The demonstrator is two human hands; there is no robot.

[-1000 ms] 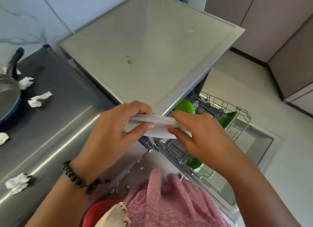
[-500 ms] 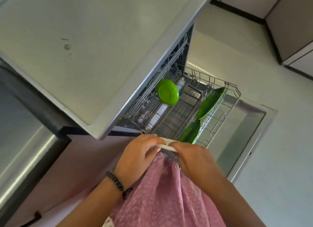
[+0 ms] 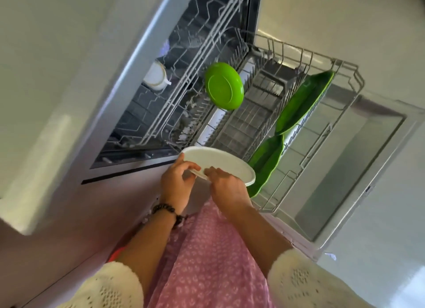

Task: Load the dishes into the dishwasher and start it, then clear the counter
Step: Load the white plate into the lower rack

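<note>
White plate (image 3: 218, 164): round, shallow, rigid, probably light plastic or melamine; likely smooth and a little slippery at the rim, not very fragile by the look of it. Held nearly flat above the near corner of the pulled-out lower rack (image 3: 305, 132), in front of the open dishwasher. Grip: left hand (image 3: 176, 184) with fingers curled over the near rim, right hand (image 3: 226, 188) pinching the same rim just beside it; both hands hold the plate. Best taken by the rim, as here, and turned on edge to drop between the tines. Around it: a small green plate (image 3: 224, 85) standing upright in the rack's far rows; two long green leaf-shaped dishes (image 3: 304, 101) leaning along the rack's right side, the nearer one partly under the white plate's edge. A white cup (image 3: 156, 76) sits further back in the upper rack. The lowered door (image 3: 358, 169) lies beyond the rack. Obstacles: the leaf dishes crowd the near right slots; free tines appear in the middle rows. A beaded bracelet (image 3: 167, 211) circles the left wrist.
</note>
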